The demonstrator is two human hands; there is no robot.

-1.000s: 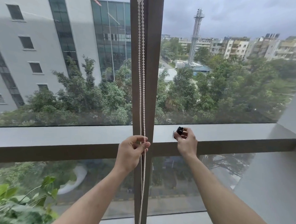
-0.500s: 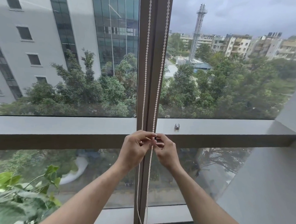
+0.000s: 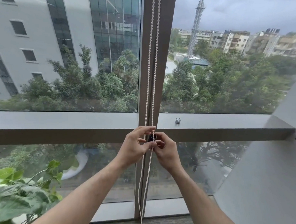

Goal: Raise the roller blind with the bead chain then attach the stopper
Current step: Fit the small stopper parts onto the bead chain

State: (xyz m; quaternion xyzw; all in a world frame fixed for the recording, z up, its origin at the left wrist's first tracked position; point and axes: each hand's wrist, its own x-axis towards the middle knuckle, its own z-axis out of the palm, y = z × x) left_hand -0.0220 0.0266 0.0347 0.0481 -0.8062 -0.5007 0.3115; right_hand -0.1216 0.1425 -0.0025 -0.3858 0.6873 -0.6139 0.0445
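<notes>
A white bead chain (image 3: 153,65) hangs in two strands down the brown window mullion (image 3: 164,62). My left hand (image 3: 134,147) pinches the chain at the height of the horizontal frame bar. Touching it from the right, my right hand (image 3: 167,150) holds a small black stopper (image 3: 152,137) against the right strand. The stopper is mostly hidden by my fingers. No blind fabric shows in the window.
A small metal clip (image 3: 177,120) sits on the grey ledge (image 3: 219,122) right of the mullion. A leafy plant (image 3: 18,196) fills the lower left. A grey wall (image 3: 267,183) angles in at the right.
My right hand left the ledge with the black stopper and came to the chain beside my left hand. The two strands have drawn closer together again.
</notes>
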